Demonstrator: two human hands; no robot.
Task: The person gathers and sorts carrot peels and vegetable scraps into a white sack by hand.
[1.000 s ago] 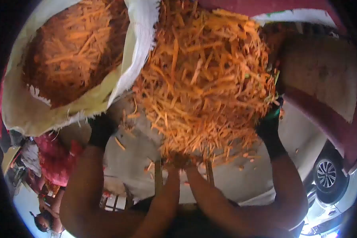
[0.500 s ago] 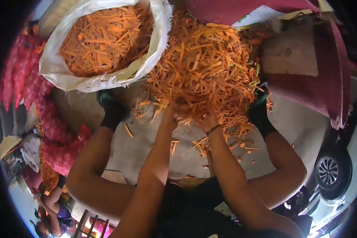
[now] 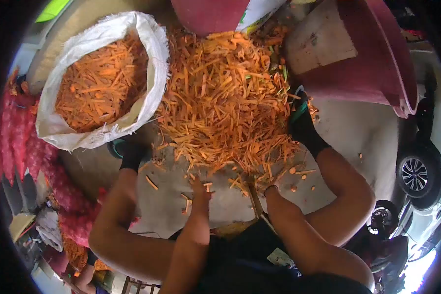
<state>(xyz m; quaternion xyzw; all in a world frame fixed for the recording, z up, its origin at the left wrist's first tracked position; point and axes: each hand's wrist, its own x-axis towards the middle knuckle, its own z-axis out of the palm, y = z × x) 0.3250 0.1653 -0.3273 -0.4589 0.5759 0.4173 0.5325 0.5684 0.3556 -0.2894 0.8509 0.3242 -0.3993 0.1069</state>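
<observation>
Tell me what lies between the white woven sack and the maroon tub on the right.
A loose heap of thin orange strips lies between sack and tub, in the head view.

Heap of orange strips [image 3: 230, 103]: one, loose, on floor [image 3: 360, 132]. Left of heap: open white sack [image 3: 156, 81], holding similar strips; farther left, red mesh bags [image 3: 66, 188]. Right of heap: maroon tub [image 3: 362, 76]; farther right, car wheel [image 3: 414, 174]. Near side of heap: left hand [image 3: 199, 187], right hand [image 3: 271, 190], apart, grips unclear; wooden bar [image 3: 254, 198] between.
</observation>
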